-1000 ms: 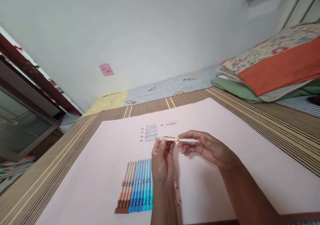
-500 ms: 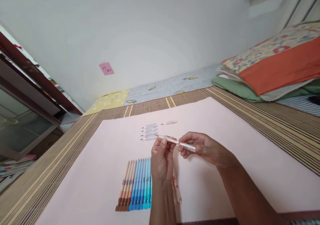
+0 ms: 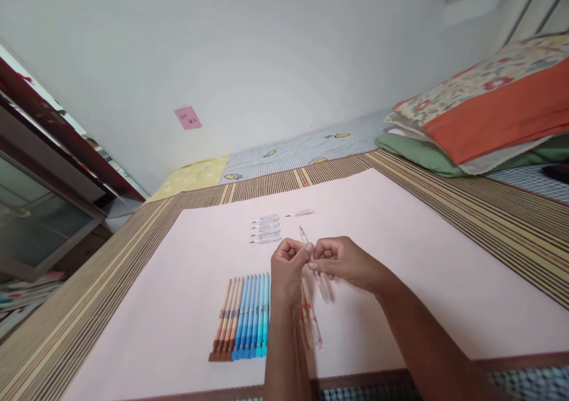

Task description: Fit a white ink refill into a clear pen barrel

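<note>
My left hand (image 3: 290, 266) and my right hand (image 3: 349, 261) are both closed on a clear-barrelled pen (image 3: 320, 283), pinching it near its middle. The pen is slanted, with its pointed tip toward the wall and its other end toward me. Beneath it, partly hidden by my left wrist, lie clear pens with red and orange marks (image 3: 315, 321). Left of my forearm is a neat row of brown, blue and turquoise pens (image 3: 251, 315). Further off, several short clear pieces with dark tips (image 3: 268, 230) lie stacked side by side, and a single pinkish one (image 3: 303, 213) lies to their right.
A large pale pink sheet (image 3: 178, 282) covers the striped mat (image 3: 111, 258). Folded bedding (image 3: 484, 116) in orange, floral and green is piled at the right. Behind is a white wall with a pink note (image 3: 187, 117); a glass-panelled cabinet (image 3: 40, 205) stands at the left.
The pen has turned from nearly level to a steep slant, tip now pointing away from me. My right hand has moved left, close against my left hand.
</note>
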The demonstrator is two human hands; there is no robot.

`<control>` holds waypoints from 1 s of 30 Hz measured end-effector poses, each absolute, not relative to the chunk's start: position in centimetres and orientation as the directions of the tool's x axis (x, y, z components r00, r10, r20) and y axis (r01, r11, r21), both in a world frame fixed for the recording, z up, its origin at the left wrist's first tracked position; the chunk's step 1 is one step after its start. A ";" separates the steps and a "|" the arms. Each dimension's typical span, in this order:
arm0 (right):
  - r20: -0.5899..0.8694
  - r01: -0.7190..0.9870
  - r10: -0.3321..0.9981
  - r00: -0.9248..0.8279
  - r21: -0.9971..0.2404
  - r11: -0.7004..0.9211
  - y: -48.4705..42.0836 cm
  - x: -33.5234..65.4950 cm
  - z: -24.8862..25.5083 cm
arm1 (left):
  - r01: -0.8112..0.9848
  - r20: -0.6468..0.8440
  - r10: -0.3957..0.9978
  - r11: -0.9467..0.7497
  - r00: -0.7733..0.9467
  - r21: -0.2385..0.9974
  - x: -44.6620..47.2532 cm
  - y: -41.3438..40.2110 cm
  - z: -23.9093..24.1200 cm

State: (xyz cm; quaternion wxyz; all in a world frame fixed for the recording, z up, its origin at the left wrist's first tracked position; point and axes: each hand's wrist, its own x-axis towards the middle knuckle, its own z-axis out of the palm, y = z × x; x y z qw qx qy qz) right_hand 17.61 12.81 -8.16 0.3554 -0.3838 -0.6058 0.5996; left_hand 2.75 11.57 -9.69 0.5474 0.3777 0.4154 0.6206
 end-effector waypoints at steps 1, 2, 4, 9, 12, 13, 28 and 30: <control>-0.054 0.064 0.890 -0.453 -0.998 -0.028 12.7 17.6 -8.3 | -0.334 0.009 0.993 -0.048 -0.119 0.941 2.6 11.6 -9.6; -0.079 0.093 0.887 -0.454 -0.995 -0.041 12.5 17.7 -8.4 | -0.305 0.002 0.991 -0.043 -0.134 0.951 2.2 11.6 -9.4; -0.124 0.162 0.882 -0.454 -0.985 -0.055 12.0 18.1 -8.7 | -0.282 -0.001 0.975 -0.063 -0.220 0.957 1.0 11.4 -8.8; -0.253 0.319 0.853 -0.457 -0.941 -0.109 10.1 18.8 -10.0 | -0.500 -0.045 0.893 -0.209 -0.448 0.840 -3.6 10.5 -7.3; -0.320 0.393 0.850 -0.419 -0.907 -0.148 9.3 18.4 -11.4 | -0.579 -0.086 0.871 -0.245 -0.485 0.778 -5.3 10.0 -7.2; -0.324 0.408 0.860 -0.395 -0.900 -0.151 9.2 18.2 -11.8 | -0.596 -0.099 0.870 -0.244 -0.483 0.765 -5.5 9.9 -7.3; -0.362 0.517 0.907 -0.213 -0.830 -0.210 9.0 15.6 -12.7 | -0.659 -0.169 0.888 -0.178 -0.427 0.731 -5.2 10.2 -8.2; -0.361 0.520 0.907 -0.216 -0.829 -0.206 9.0 15.7 -12.7 | -0.670 -0.182 0.891 -0.165 -0.416 0.724 -5.0 10.2 -8.1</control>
